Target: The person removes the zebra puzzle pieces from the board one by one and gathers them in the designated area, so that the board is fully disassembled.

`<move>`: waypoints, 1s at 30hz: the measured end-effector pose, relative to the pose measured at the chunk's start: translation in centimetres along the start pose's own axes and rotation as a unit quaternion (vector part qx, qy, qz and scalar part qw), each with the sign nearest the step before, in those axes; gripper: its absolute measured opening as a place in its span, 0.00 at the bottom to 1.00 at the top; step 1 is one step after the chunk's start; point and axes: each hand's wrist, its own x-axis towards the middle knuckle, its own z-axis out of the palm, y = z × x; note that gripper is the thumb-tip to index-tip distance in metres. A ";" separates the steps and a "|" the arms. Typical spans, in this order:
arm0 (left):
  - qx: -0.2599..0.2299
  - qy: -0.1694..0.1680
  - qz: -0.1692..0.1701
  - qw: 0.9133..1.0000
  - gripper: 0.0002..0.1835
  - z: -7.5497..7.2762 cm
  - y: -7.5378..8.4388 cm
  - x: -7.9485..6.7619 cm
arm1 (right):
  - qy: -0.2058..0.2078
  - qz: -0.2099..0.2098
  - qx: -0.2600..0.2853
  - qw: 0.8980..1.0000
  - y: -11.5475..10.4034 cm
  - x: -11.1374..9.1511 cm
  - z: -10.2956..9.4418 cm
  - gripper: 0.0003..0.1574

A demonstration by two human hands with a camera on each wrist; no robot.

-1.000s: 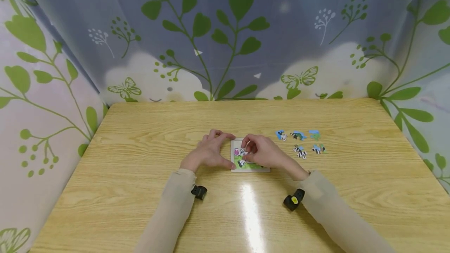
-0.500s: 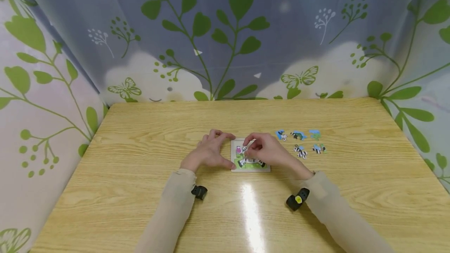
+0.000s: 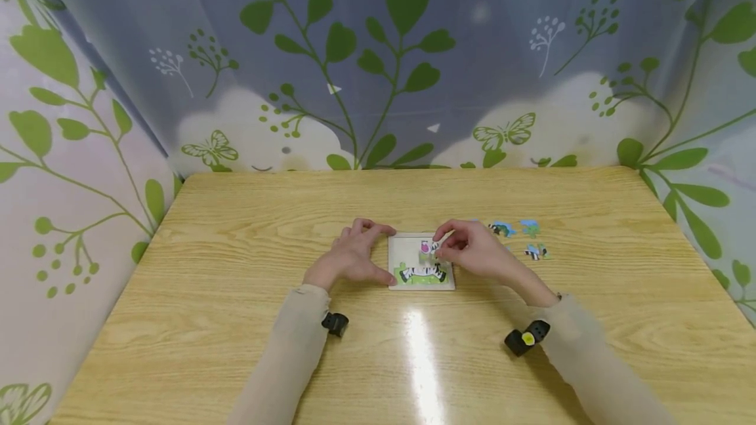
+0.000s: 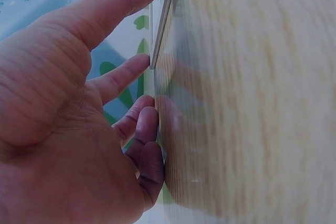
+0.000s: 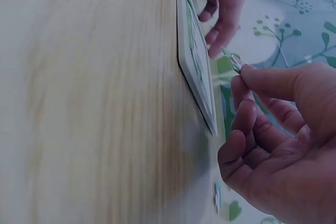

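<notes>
A small jigsaw board (image 3: 407, 251) with a pale rim lies flat in the middle of the table. Along its near side sits a strip of green grass and striped zebra legs (image 3: 422, 274). My left hand (image 3: 348, 256) rests at the board's left side, thumb on the near corner and forefinger at the far one. Over the board's right half, thumb and forefinger of my right hand (image 3: 478, 251) pinch a puzzle piece (image 3: 426, 249) with a pink and striped picture. In the right wrist view that puzzle piece (image 5: 235, 64) is held clear of the board.
Loose puzzle pieces lie to the right on the wooden table (image 3: 236, 248): a blue and dark one (image 3: 502, 229), a blue and green one (image 3: 529, 227) and a striped one (image 3: 534, 252). My right hand hides others. A leaf-printed curtain (image 3: 366, 84) hangs behind.
My right hand has moved right and lifted the pink and striped puzzle piece from the board's left part, leaving a bare area there. The left hand stays in place.
</notes>
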 end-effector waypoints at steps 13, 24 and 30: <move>0.000 0.002 0.003 1.000 0.49 0.1 0.0 -0.1 | 0.013 -0.002 -0.030 0.999 2.3 -2.2 -2.8 0.09; -0.008 0.004 0.004 1.000 0.48 0.1 0.0 -0.3 | 0.030 -0.020 -0.112 0.993 3.4 -3.5 -4.5 0.08; -0.009 0.006 0.005 1.000 0.48 0.0 -0.1 -0.2 | 0.035 -0.026 -0.137 0.990 3.5 -3.4 -5.0 0.08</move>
